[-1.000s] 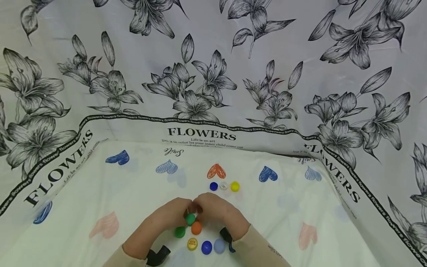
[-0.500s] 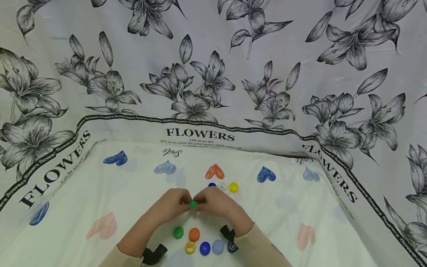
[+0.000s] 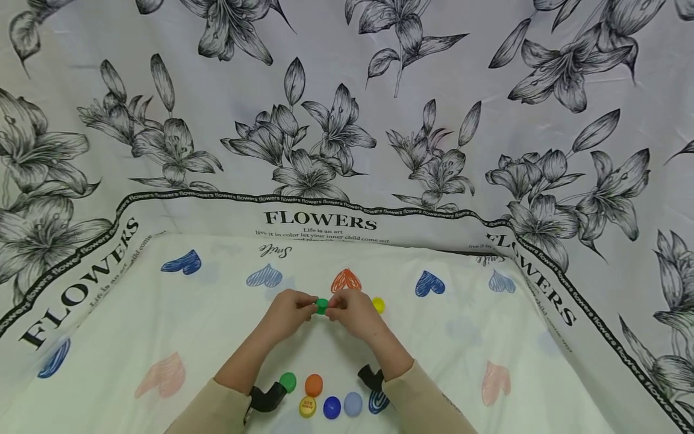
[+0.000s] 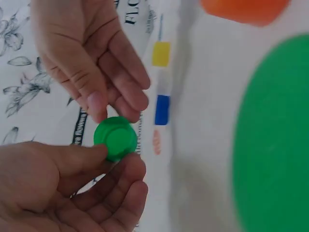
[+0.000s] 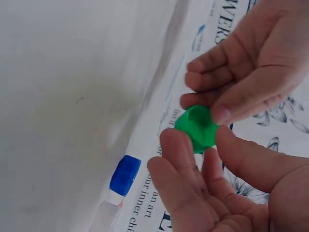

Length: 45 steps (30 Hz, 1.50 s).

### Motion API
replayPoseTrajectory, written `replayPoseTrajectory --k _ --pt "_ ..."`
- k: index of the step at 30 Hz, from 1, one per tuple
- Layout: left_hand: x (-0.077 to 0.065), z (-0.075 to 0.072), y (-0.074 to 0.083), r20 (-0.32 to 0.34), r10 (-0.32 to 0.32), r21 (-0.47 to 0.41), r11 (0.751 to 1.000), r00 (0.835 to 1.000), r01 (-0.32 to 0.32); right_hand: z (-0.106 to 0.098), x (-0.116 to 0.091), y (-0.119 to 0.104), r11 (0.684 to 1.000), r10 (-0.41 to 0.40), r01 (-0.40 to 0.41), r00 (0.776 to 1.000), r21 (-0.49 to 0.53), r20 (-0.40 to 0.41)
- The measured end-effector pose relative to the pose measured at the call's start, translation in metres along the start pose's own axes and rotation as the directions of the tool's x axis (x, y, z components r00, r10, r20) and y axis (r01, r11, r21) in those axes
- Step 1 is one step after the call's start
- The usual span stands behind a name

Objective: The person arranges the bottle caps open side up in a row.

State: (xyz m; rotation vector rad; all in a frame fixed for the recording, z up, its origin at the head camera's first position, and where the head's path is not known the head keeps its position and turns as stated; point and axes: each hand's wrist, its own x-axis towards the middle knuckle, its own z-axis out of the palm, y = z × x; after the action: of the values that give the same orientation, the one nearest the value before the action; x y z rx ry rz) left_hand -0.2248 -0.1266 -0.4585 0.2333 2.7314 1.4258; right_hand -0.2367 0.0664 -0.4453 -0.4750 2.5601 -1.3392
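Between both hands, raised over the white cloth, is a green bottle cap (image 3: 322, 307). My left hand (image 3: 287, 314) pinches its left side with thumb and fingers. From the other side my right hand (image 3: 358, 316) pinches it too. The right wrist view shows the hollow inside of the green cap (image 5: 197, 126). Just beyond the hands stand a blue cap (image 4: 162, 109), a clear cap (image 5: 104, 216) and a yellow cap (image 3: 378, 305) in a row. In the head view the right hand covers the blue and clear ones.
Nearer the body lie a second green cap (image 3: 288, 381), an orange cap (image 3: 314, 384), a printed yellow cap (image 3: 307, 406), a blue cap (image 3: 332, 407) and a light blue cap (image 3: 353, 404). A flower-printed curtain (image 3: 325, 138) rises behind the heart-printed cloth (image 3: 217, 325).
Both hands have lifted the green cap away from the near group and carried it forward, toward the row of caps. The remaining caps stay where they were.
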Motion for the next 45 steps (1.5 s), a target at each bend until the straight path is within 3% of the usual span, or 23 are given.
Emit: replayPoseTrajectory --k 5,11,16,20,26,31,34,38,41,42,45 --pt "0.007 0.013 -0.01 -0.035 -0.066 -0.042 0.997 0.997 0.064 0.002 0.002 0.002 0.999 0.049 -0.048 0.998 -0.016 0.045" --pt "0.01 0.019 -0.012 0.048 -0.126 -0.104 0.986 0.991 0.131 0.0 0.002 0.002 0.994 0.108 -0.11 0.986 0.006 0.131" --pt "0.012 0.019 -0.011 0.09 -0.157 -0.088 0.982 0.983 0.165 0.0 0.001 0.004 0.989 0.139 -0.147 0.971 0.024 0.194" --pt "0.012 0.018 -0.012 0.099 -0.161 -0.087 0.982 0.982 0.17 -0.003 -0.002 0.002 0.991 0.128 -0.133 0.968 0.007 0.214" --pt "0.009 0.015 -0.011 0.105 -0.18 -0.086 0.978 0.978 0.189 -0.007 -0.01 -0.005 0.989 0.116 -0.081 0.948 -0.127 0.297" --pt "-0.007 0.004 -0.004 0.094 -0.147 -0.003 0.989 0.985 0.148 -0.006 -0.019 -0.014 0.963 0.1 0.01 0.915 -0.27 0.391" --pt "-0.024 -0.007 0.003 0.169 -0.09 0.082 0.994 0.982 0.077 -0.003 -0.025 -0.022 0.943 0.118 0.043 0.885 -0.331 0.451" --pt "-0.048 -0.011 0.016 0.346 -0.07 0.181 0.984 0.936 0.007 0.004 -0.033 -0.029 0.913 0.169 0.044 0.864 -0.405 0.474" --pt "-0.06 -0.006 0.026 0.403 -0.12 0.257 0.966 0.907 0.013 0.011 -0.037 -0.033 0.877 0.205 0.045 0.866 -0.478 0.456" --pt "-0.063 -0.004 0.029 0.408 -0.142 0.283 0.959 0.902 0.023 0.014 -0.038 -0.033 0.862 0.212 0.05 0.868 -0.504 0.45" --pt "-0.069 0.002 0.034 0.399 -0.125 0.336 0.942 0.909 -0.018 0.022 -0.039 -0.035 0.827 0.225 0.069 0.869 -0.559 0.44"
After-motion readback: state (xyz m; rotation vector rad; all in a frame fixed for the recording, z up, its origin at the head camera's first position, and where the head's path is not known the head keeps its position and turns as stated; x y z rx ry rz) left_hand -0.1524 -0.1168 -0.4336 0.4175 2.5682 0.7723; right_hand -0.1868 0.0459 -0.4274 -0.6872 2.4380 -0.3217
